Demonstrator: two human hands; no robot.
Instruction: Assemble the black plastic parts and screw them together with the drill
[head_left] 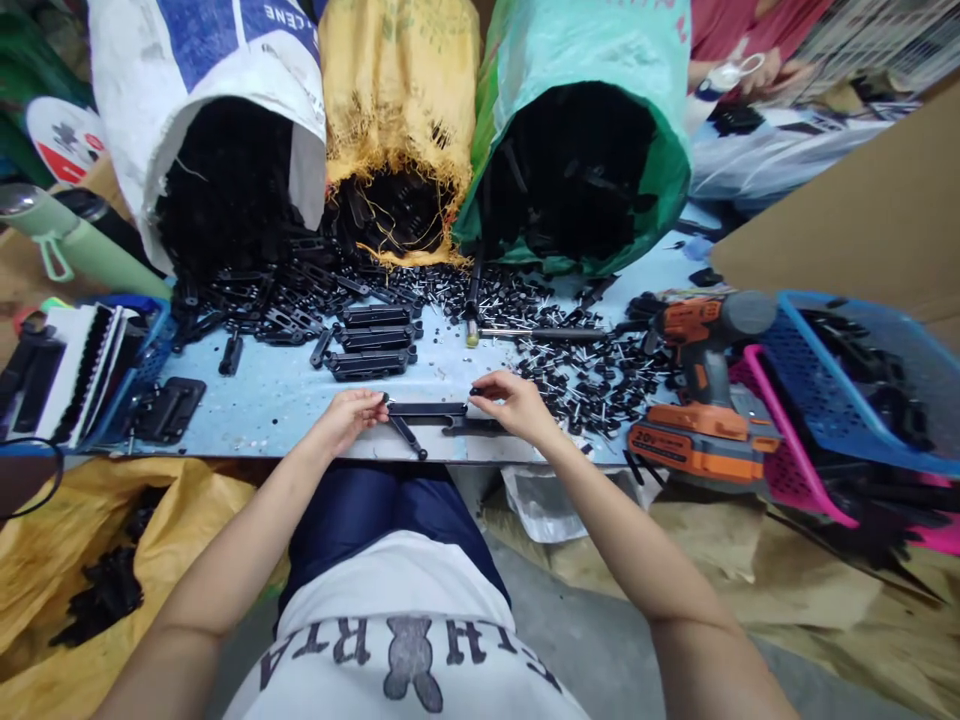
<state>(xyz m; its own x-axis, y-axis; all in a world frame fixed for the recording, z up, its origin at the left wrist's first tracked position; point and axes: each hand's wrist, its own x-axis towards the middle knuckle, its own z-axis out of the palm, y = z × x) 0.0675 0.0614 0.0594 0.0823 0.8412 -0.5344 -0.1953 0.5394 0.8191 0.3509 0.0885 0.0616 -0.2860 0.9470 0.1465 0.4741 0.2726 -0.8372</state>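
Note:
A long black plastic bar (pixel 427 409) lies crosswise at the table's front edge, with a shorter black arm (pixel 407 438) slanting down from its left end. At that left end, my left hand (pixel 352 415) is closed in a pinch on a small black-headed screw (pixel 386 398). My right hand (pixel 517 405) pinches another small black knob-like piece (pixel 475 392), probably a screw, just above the bar's right end. Several similar black bar assemblies (pixel 373 340) lie stacked in a row behind my hands. Loose black-headed screws (pixel 577 375) are spread to the right.
White (pixel 124 110), yellow (pixel 397 80) and green (pixel 592 40) sacks of black parts lie open at the back. An orange cordless drill (pixel 705 440) stands right, beside a blue basket (pixel 885 400). A hammer (pixel 474 320) lies among the screws. Another person's arm (pixel 757 75) shows at back right.

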